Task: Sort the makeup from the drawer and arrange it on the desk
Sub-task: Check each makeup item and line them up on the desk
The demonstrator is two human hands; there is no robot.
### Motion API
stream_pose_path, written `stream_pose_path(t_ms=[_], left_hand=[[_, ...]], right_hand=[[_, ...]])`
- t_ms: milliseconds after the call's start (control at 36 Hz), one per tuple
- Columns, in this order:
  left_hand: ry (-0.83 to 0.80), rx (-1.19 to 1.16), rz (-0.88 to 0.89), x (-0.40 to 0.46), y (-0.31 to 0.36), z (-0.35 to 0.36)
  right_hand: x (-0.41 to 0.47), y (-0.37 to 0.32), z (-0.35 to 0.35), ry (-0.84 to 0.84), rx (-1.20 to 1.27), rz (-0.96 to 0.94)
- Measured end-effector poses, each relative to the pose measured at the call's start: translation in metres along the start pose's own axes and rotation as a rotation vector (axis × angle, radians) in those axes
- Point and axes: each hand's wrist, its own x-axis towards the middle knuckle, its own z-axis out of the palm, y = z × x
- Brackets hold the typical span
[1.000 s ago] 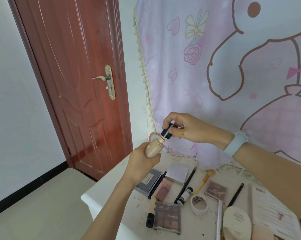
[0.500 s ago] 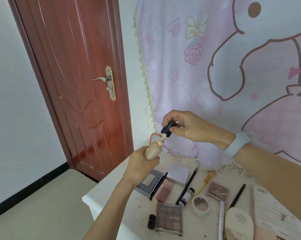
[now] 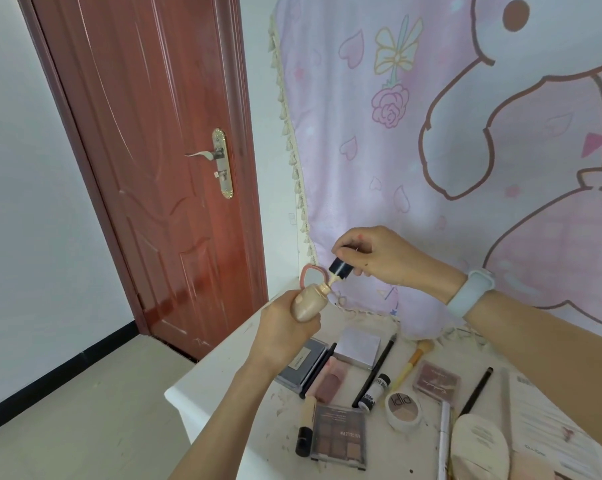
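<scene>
I see the left hand wrapped around a beige bottle, fingers curled about its lower body, holding it tilted with the neck pointing toward 1 o'clock. The bottle is raised above the far-left corner of the white desk, not touching it. The right hand pinches a black cap between thumb and fingers at 1 o'clock of the bottle. A pale stem under the cap reaches down to the bottle's mouth; I cannot tell whether it sits inside. A light blue band is on the right wrist.

Below the hands, makeup lies on the desk. A grey compact sits nearest the left hand, with a white square box at its 3 o'clock. A black pencil runs diagonally beside the box, and a yellow-handled brush lies at 3 o'clock of the pencil. An eyeshadow palette lies at the near edge, with a small tube just at its 9 o'clock. A round pot sits at 2 o'clock of the palette.

A red door stands at 10 o'clock of the hands, and a pink hanging cloth is behind them.
</scene>
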Motion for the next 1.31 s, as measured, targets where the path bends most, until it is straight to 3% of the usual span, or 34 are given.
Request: stream_pose_path(t_ms=[278,667,944,1111,1306], left_hand=[[0.046,0.103,0.035,-0.003,-0.007,0.003],[0.115,0.203,0.032,-0.004,-0.006,0.004],[0.159,0.217,0.083,-0.003,-0.004,0.017],[0.167,0.178,-0.021,0.000,-0.019,0.011],[0.117,-0.159,-0.221,0.013,-0.044,0.006]], right_hand=[[0.005,0.001,-0.003,0.258,-0.051,0.126],[0.005,0.012,-0.012,0.282,-0.095,0.216],[0.006,0.016,0.007,0.259,-0.288,0.252],[0.008,0.028,-0.013,0.305,-0.127,0.306],[0.001,0.057,-0.009,0.253,0.423,0.587]])
